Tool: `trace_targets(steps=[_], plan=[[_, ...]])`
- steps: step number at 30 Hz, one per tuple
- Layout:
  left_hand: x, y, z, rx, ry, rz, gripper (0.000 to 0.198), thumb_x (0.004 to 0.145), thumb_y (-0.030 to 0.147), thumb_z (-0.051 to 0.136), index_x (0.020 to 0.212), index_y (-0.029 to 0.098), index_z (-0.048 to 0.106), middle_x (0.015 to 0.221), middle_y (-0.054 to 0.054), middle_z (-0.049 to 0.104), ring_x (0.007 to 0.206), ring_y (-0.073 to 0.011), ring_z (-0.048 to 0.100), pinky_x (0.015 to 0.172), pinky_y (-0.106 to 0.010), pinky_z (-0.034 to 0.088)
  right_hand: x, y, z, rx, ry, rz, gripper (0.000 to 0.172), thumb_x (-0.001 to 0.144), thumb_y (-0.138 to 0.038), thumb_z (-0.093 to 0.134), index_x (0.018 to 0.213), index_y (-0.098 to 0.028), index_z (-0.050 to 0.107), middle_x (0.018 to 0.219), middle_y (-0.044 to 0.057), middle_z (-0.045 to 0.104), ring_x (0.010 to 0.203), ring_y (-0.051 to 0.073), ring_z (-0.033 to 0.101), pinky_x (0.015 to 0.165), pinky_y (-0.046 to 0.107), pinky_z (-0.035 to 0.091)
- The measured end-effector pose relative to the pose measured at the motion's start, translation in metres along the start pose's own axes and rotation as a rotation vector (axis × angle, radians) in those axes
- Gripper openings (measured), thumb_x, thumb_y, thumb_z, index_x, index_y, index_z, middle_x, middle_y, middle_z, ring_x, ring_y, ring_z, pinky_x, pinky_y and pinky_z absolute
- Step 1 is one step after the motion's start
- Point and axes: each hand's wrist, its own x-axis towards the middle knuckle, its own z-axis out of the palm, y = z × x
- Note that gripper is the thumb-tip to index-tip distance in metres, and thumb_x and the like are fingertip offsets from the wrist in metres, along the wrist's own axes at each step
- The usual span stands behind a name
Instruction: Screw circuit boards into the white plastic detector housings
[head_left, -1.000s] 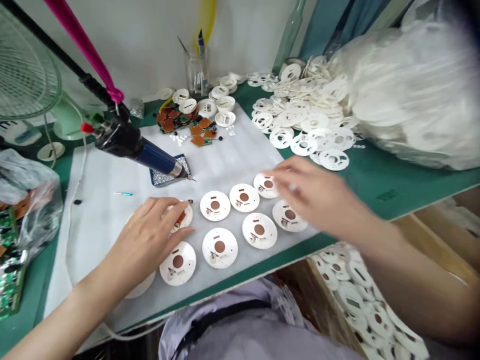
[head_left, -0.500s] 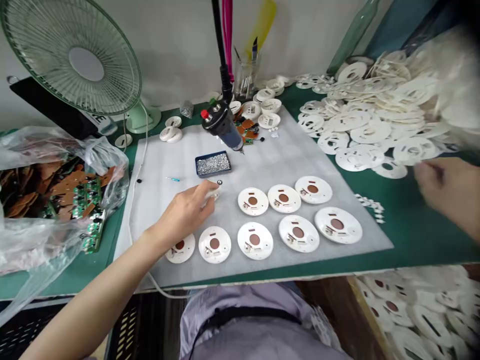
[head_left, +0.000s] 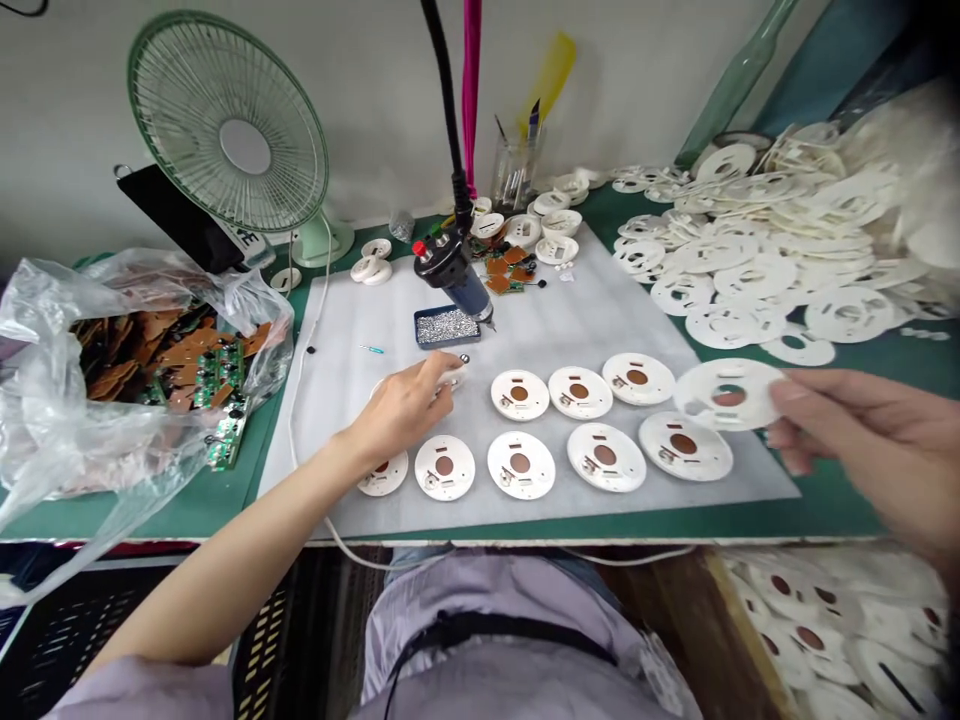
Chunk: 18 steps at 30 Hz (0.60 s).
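My left hand (head_left: 409, 405) is over the mat with its fingers curled round a white plastic part (head_left: 452, 379), mostly hidden under them. A small dark round piece (head_left: 465, 358) shows at its fingertips. My right hand (head_left: 840, 430) pinches a flat white disc (head_left: 727, 393) with a central hole by its right edge, above the mat's right side. Round white covers with brown centres lie in two rows between the hands, among them an upper cover (head_left: 519, 394) and a lower cover (head_left: 521, 465). The held disc overlaps the rightmost lower cover (head_left: 685, 446) from my viewpoint.
An electric screwdriver (head_left: 461, 280) hangs above a blue tray of small screws (head_left: 448, 327). Circuit boards (head_left: 217, 375) fill a plastic bag at left, near a green fan (head_left: 244, 148). White discs (head_left: 750, 250) are heaped at right. More covers (head_left: 817, 620) lie below the table edge.
My right hand has come from beside the heap towards the mat and now holds a flat white disc. The view has shifted; my left hand stays at about the same spot on the mat.
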Motion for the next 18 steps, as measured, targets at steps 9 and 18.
trace_targets(steps=[9,18], plan=[[0.000,-0.001,0.005,0.035,-0.020,0.068,0.023,0.094,0.017,0.048,0.116,0.021,0.043,0.114,-0.006,0.069,0.089,-0.0178,0.070,0.072,-0.030,0.057,-0.015,-0.031,0.012,0.144,-0.221,0.047,0.071,0.063,-0.080,0.063,0.098,-0.018,0.061,0.067,0.004,0.059,0.055,0.009,0.049,0.057,0.023,0.048],[0.007,-0.003,0.012,0.106,0.004,0.155,0.020,0.096,0.016,0.044,0.117,0.015,0.044,0.103,-0.010,0.070,0.087,-0.0210,0.071,0.071,-0.033,0.059,0.001,-0.063,0.024,0.225,-0.365,0.095,0.076,0.058,-0.083,0.065,0.094,-0.016,0.059,0.061,0.004,0.054,0.053,0.009,0.046,0.053,0.022,0.044]])
